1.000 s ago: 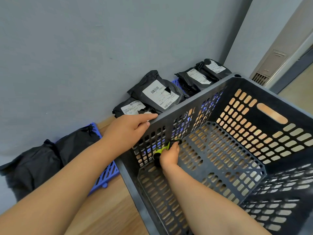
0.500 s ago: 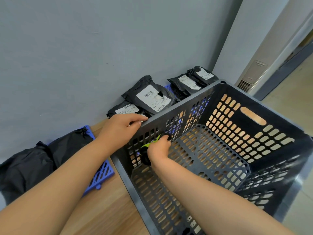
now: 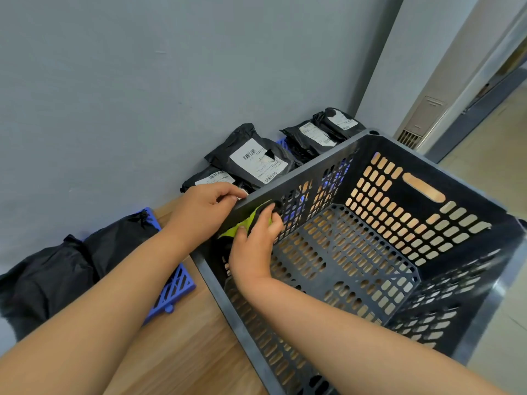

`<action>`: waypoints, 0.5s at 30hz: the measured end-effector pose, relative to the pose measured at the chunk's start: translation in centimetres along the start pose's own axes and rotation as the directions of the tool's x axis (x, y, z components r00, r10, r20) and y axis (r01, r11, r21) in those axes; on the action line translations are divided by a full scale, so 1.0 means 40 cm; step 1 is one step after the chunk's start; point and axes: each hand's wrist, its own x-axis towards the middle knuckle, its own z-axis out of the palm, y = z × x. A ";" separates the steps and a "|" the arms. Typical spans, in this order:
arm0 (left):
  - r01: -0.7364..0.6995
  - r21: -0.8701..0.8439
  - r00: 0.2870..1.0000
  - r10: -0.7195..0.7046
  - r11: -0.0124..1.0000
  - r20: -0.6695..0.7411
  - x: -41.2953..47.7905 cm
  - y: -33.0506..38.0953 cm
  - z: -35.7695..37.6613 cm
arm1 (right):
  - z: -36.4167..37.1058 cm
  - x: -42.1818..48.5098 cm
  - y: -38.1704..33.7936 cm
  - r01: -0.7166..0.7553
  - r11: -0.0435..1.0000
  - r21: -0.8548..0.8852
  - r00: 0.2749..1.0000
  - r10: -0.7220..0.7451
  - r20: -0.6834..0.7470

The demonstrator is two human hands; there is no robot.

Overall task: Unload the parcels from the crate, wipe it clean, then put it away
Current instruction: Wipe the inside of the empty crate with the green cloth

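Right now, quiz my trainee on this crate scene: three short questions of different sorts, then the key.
1. True or false: parcels lie inside the crate.
2. Which hand presses the green cloth on the crate's inner side? A: left hand. B: right hand.
3. Where do the labelled parcels lie?
Key: 1 false; 2 B; 3 outside the crate, along the wall.
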 end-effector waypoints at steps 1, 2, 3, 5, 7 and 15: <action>0.001 0.002 1.000 -0.001 1.000 0.002 0.000 0.000 0.000 | 0.007 0.000 0.006 0.008 0.999 -0.037 1.000 -0.008 -0.013; 0.002 0.005 1.000 -0.002 1.000 0.003 0.001 -0.001 0.001 | 0.016 -0.001 0.014 0.014 0.997 -0.072 1.000 -0.016 -0.025; 0.002 0.011 1.000 -0.002 1.000 0.005 0.001 -0.001 0.000 | 0.024 -0.001 0.023 0.015 0.995 -0.101 0.999 -0.019 -0.031; -0.005 0.018 1.000 0.005 1.000 0.005 0.001 -0.002 -0.001 | 0.040 0.002 0.049 -0.019 0.987 -0.158 1.000 0.015 -0.026; -0.004 0.020 1.000 0.004 1.000 0.005 0.000 -0.002 -0.001 | 0.053 0.009 0.077 -0.120 0.969 -0.215 0.993 0.122 -0.005; 0.012 0.024 0.999 -0.012 1.000 -0.032 0.001 0.001 0.001 | 0.080 0.038 0.191 -0.328 0.875 -0.355 0.894 0.409 0.184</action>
